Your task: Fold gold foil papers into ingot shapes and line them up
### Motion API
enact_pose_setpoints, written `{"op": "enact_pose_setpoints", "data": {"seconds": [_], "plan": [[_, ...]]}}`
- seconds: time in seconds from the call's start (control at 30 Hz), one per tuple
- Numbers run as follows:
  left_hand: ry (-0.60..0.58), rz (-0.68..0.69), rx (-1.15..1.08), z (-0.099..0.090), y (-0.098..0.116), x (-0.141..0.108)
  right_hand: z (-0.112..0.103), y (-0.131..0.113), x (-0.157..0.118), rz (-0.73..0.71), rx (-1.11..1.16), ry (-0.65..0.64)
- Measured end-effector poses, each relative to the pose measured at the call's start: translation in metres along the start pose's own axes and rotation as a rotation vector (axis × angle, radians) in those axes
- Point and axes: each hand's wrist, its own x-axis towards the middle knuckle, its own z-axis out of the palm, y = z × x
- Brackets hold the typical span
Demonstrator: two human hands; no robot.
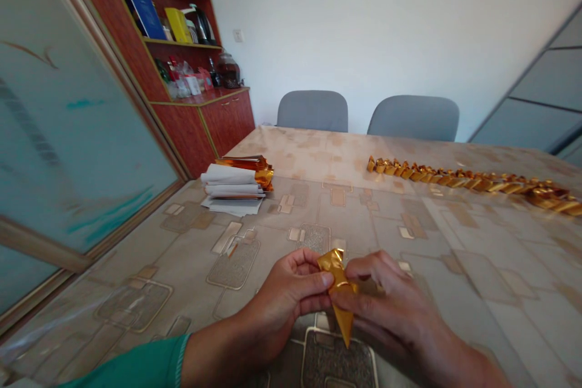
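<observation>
Between my two hands, just above the near part of the table, is a folded piece of gold foil paper (342,319) with a long point hanging down. My left hand (291,285) pinches its upper left side between thumb and fingers. On the other side, my right hand (395,303) has its thumb and fingers closed against the foil's right edge and middle. The fingers cover part of the folds. Farther off to the left lies a stack of white-backed foil sheets (231,185). A long row of folded gold foil pieces (454,177) stretches along the right side of the table.
A patterned plastic cloth covers the table (182,273). Behind it are two grey chairs (313,110) against the white wall. To the left stand a red-brown cabinet (227,118) with bottles and a kettle, and a frosted sliding door (77,121).
</observation>
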Motion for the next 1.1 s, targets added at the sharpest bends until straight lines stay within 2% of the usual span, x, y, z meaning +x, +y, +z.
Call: {"op": "enact_pose_setpoints", "data": {"seconds": [0.13, 0.23, 0.5, 0.6, 0.83, 1.1], "plan": [[0.018, -0.01, 0.022, 0.0, 0.004, 0.0, -0.007, 0.0, 0.001, -0.141, -0.175, -0.019], [0.054, 0.014, 0.056, 0.002, 0.004, 0.0, -0.006, -0.001, 0.004, -0.139, -0.143, -0.011], [0.107, 0.052, 0.067, 0.005, -0.002, 0.002, 0.0, -0.002, 0.006, 0.033, 0.124, -0.022], [0.098, 0.084, 0.093, 0.006, -0.004, 0.002, 0.004, 0.0, 0.006, 0.121, 0.216, 0.016], [0.027, 0.15, 0.14, 0.008, -0.004, 0.001, 0.015, -0.001, 0.007, 0.46, 0.445, 0.144], [0.05, 0.159, 0.129, 0.01, -0.002, 0.0, 0.024, -0.006, 0.006, 0.632, 0.521, 0.239]]}}
